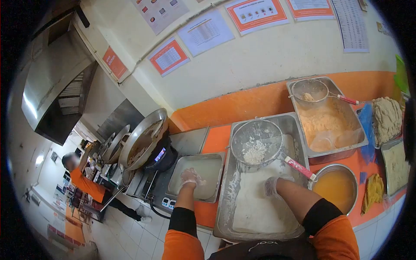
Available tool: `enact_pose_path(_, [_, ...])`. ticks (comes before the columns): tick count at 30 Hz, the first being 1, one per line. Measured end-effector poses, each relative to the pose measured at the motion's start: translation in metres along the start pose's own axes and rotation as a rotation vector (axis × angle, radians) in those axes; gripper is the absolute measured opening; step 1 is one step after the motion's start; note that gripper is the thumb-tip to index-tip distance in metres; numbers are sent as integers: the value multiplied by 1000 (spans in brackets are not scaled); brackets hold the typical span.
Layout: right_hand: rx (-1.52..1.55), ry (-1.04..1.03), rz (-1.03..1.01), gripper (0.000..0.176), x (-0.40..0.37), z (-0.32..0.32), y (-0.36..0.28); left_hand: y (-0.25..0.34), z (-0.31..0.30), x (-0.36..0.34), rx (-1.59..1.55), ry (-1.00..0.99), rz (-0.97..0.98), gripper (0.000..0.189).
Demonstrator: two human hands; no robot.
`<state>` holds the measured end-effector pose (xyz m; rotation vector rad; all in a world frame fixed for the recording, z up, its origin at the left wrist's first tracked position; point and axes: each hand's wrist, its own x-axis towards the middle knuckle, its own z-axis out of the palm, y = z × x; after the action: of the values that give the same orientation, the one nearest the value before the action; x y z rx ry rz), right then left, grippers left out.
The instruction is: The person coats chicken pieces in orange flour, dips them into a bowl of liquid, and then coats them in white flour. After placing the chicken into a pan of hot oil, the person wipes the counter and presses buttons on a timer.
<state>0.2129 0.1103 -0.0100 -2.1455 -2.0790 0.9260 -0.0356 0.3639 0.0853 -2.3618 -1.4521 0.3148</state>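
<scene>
My left hand [190, 177], in a clear plastic glove, is over the shallow metal tray [222, 162] of cloudy pale liquid, its fingers spread. At the white flour [255, 203] in the large metal pan [224, 212], my right hand [271, 187] is gloved too, its fingers pressed down and partly hidden. A round sieve [256, 143] with white crumbs rests across the back of that pan. Its red and white handle [300, 168] points towards the right, above my right forearm.
Back right, a metal pan [336, 152] holds orange flour under another sieve [310, 90]. A bowl of orange liquid [333, 188], a yellow cloth [372, 195] and dough [387, 121] are at right. Left are a large wok [143, 138] and, farther off, a person [89, 184].
</scene>
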Motion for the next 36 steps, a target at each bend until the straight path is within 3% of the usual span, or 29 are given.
enact_pose_path(2, [3, 0, -2, 32, 0, 0, 0, -12, -3, 9, -63, -26, -59, 48])
enact_pose_path(9, [-2, 3, -11, 32, 1, 1, 0, -22, -118, -46, -211, 279, -113, 33])
enact_pose_path(10, [0, 5, -10, 32, 1, 2, -1, -22, -123, -51, -253, 356, -139, 29])
enact_pose_path(15, [-12, 9, -5, 32, 1, 2, -1, -18, -99, -47, -64, 334, -5, 21])
enact_pose_path(19, [-13, 17, -10, 32, 0, 3, -2, -8, -104, -57, -26, 310, -64, 22])
enact_pose_path(21, [-18, 21, -11, 32, 1, 3, -3, -12, -104, -60, 6, 301, -1, 26])
enact_pose_path(28, [-47, 53, 42, 32, 4, 0, 3, 1, -162, -102, -74, 500, -69, 20])
enact_pose_path(32, [-108, 83, 145, 32, 3, -6, 11, 22, -181, -141, -333, 643, 87, 22])
enact_pose_path(34, [-139, 85, 195, 32, 2, -7, 14, 40, -179, -156, -605, 770, 360, 20])
enact_pose_path(36, [-169, 86, 227, 32, 1, -8, 16, 63, -169, -164, -487, 682, 468, 19])
